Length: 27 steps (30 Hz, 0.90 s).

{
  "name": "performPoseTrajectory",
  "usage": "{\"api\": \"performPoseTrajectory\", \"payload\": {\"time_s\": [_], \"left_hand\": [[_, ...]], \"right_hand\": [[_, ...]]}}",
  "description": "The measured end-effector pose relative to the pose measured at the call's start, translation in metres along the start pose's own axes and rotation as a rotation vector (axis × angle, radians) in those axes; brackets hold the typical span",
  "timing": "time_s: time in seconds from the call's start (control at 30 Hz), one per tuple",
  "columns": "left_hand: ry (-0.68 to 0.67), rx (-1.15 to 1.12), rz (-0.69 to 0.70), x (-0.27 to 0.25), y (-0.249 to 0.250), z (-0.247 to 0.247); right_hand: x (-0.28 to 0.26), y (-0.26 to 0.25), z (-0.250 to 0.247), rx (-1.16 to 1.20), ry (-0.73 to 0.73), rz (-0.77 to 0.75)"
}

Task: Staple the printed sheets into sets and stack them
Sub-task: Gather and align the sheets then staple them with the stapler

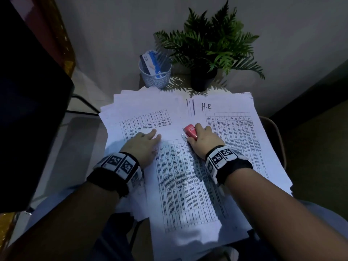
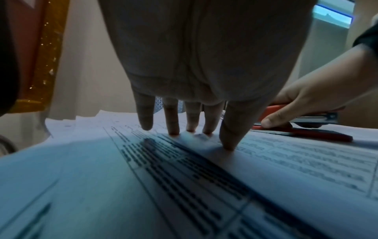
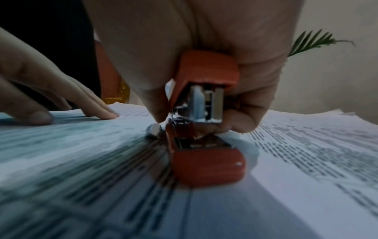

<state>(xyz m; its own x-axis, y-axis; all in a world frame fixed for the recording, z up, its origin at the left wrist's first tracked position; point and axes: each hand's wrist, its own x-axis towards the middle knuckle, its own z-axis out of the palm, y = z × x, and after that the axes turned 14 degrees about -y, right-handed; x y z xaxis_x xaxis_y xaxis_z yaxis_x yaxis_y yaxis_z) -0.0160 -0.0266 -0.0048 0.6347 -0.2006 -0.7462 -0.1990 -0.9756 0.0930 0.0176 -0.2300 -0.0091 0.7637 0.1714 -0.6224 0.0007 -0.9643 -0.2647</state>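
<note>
Printed sheets with tables cover the small table; the top set lies lengthwise in the middle. My left hand lies flat on its upper left part, fingertips pressing the paper. My right hand grips a small red stapler at the set's upper right corner. In the right wrist view the stapler stands on the sheets, with a crumpled paper corner at its mouth, and my right-hand fingers are curled round it. The stapler also shows beside my left thumb.
More printed sheets lie spread underneath, one marked "H.R". A white mesh cup with a blue box and a potted fern stand at the table's far edge. A dark chair back rises at left.
</note>
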Motion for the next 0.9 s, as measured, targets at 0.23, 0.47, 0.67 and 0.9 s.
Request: {"api": "performPoseTrajectory", "payload": {"time_s": [0.23, 0.47, 0.67, 0.9], "left_hand": [[0.035, -0.03, -0.003, 0.005, 0.001, 0.012], [0.091, -0.07, 0.007, 0.008, 0.002, 0.017], [0.102, -0.07, 0.011, 0.01, 0.001, 0.019], [0.1, -0.058, -0.011, 0.007, 0.004, 0.016]], "right_hand": [[-0.007, -0.029, 0.018, 0.017, -0.021, -0.035], [0.006, -0.048, 0.02, 0.049, 0.001, -0.025], [0.009, -0.054, 0.022, 0.06, 0.02, -0.012], [0.015, -0.052, 0.014, 0.113, -0.013, -0.041]]}}
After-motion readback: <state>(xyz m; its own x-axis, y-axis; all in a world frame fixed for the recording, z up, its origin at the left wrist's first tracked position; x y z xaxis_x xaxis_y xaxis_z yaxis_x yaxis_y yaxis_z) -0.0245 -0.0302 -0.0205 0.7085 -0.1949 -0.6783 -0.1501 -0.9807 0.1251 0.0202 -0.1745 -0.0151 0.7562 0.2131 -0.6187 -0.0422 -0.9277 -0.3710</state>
